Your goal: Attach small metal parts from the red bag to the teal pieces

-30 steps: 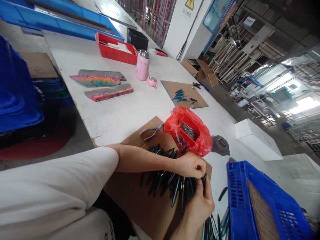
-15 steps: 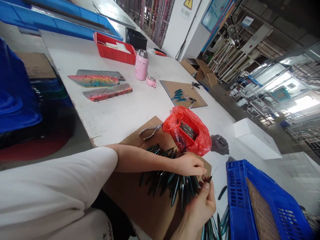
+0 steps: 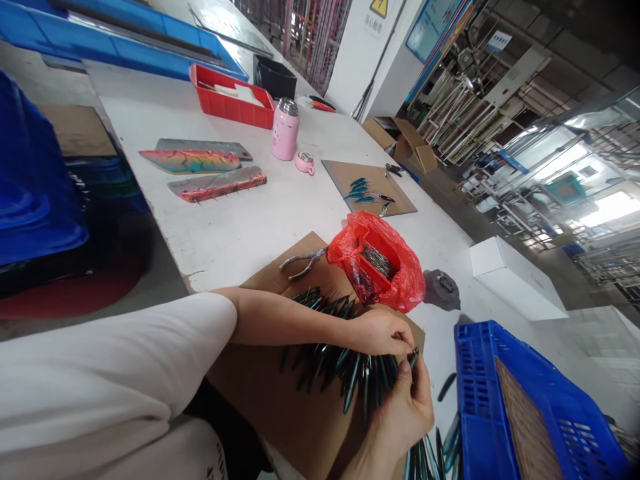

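Observation:
My left hand [image 3: 383, 333] reaches in from the left, fingers pinched at the tip of a small dark lure; anything between them is too small to make out. Below it, my right hand [image 3: 405, 407] holds the dark lure [image 3: 414, 358] between thumb and fingers. Many slim dark-green lures [image 3: 353, 380] lie in a row on brown cardboard [image 3: 270, 400], partly under my left forearm. Just beyond the hands, a red plastic bag [image 3: 407, 257] surrounds a red box of thin metal pieces [image 3: 379, 261]. Pliers [image 3: 303, 263] rest beside the bag.
At the right stands a blue crate [image 3: 483, 400], with more lures [image 3: 425, 457] beside it. A grey roll [image 3: 441, 290] and a white box [image 3: 515, 277] are beyond. Farther back are a pink bottle [image 3: 285, 130], a red tray [image 3: 233, 100], a board with lures [image 3: 370, 187] and two large lures [image 3: 217, 185].
The dark lure between my hands has turned to a more upright angle, and my left fingertips are now closer to its end. The thin wire that stuck out beside it no longer shows.

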